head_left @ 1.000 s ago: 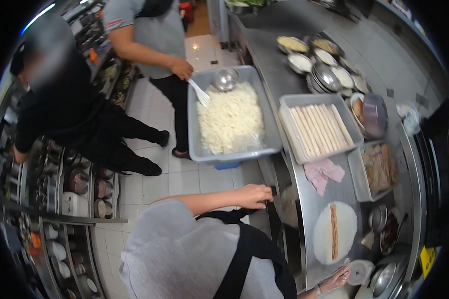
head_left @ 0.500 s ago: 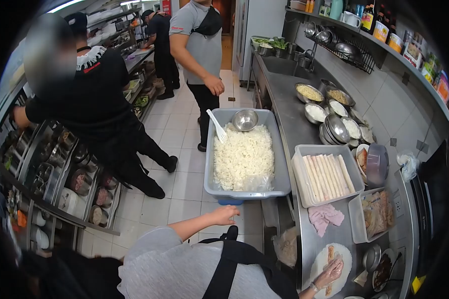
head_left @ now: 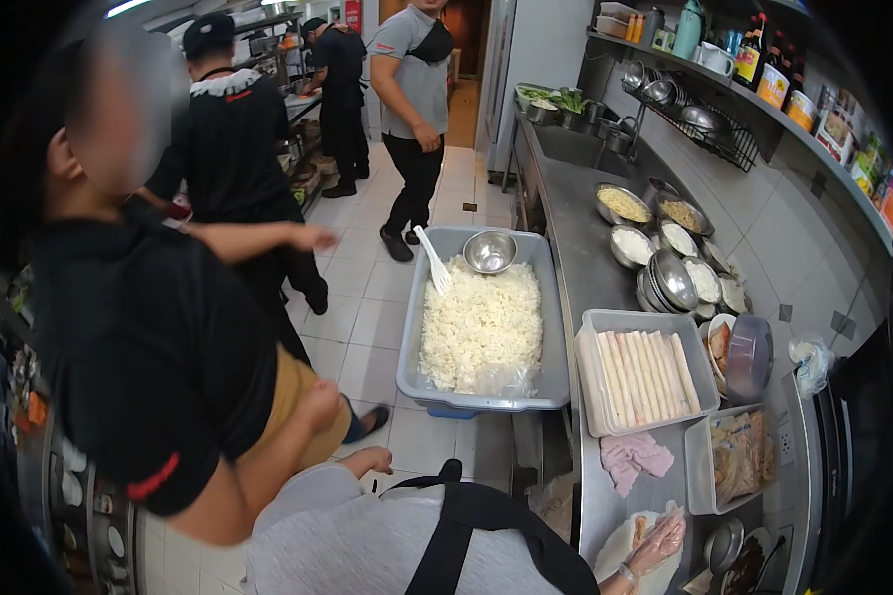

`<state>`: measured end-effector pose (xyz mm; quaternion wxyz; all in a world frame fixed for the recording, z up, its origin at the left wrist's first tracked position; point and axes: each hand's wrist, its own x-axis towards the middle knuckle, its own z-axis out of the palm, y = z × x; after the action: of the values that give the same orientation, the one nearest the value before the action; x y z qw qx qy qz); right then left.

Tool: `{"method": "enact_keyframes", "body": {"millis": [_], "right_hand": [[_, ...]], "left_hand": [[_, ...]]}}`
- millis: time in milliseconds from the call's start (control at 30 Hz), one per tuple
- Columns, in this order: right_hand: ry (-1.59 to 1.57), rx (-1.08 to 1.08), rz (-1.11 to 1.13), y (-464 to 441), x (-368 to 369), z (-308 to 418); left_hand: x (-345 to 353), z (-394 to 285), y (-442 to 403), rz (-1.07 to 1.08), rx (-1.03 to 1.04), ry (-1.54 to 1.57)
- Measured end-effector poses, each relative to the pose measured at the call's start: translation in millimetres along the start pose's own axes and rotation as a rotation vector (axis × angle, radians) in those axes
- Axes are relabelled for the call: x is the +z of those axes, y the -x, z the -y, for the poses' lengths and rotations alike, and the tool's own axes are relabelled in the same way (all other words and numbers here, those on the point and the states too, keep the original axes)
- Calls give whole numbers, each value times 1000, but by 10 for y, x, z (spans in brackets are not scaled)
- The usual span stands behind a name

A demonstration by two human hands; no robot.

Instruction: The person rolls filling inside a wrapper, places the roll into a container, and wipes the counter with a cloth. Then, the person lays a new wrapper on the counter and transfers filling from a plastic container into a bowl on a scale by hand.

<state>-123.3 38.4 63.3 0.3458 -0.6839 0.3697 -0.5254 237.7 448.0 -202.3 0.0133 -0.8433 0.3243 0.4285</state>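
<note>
My right hand, in a clear plastic glove, lies over a round white wrapper on the steel counter. Its fingers are stretched out and partly cover a strip of brownish filling on the wrapper. Bare and empty, my left hand hangs at my left side above the floor, fingers loosely extended. Beyond the wrapper are a crumpled pink cloth, a clear container of long white rolls and another container with bagged brown food.
A grey tub of white rice holds a metal bowl and white spatula. Several food bowls line the counter. Close at left stands a person in black; several other people stand farther back. A shelf overhangs the counter.
A person in black has come into view close at left. My left hand has moved left and down. Over the wrapper, my right hand has shifted slightly and covers more of the filling.
</note>
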Motion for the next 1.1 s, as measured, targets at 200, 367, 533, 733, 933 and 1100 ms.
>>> {"method": "enact_keyframes", "body": {"millis": [200,367,533,733,933,1100], "right_hand": [[-54,26,13,-87,341,157],[43,24,128,-5,288,41],[39,47,62,127,189,204],[117,127,-7,350,-206,112],[481,-17,-310,707,-891,260],[209,201,-657,1193,-1649,96]], "left_hand": [[202,8,213,-50,-45,99],[275,12,261,-109,-26,187],[274,76,320,-127,-26,188],[215,191,259,-48,2,72],[-241,-88,62,21,79,0],[-493,-552,-257,36,280,-39]]}}
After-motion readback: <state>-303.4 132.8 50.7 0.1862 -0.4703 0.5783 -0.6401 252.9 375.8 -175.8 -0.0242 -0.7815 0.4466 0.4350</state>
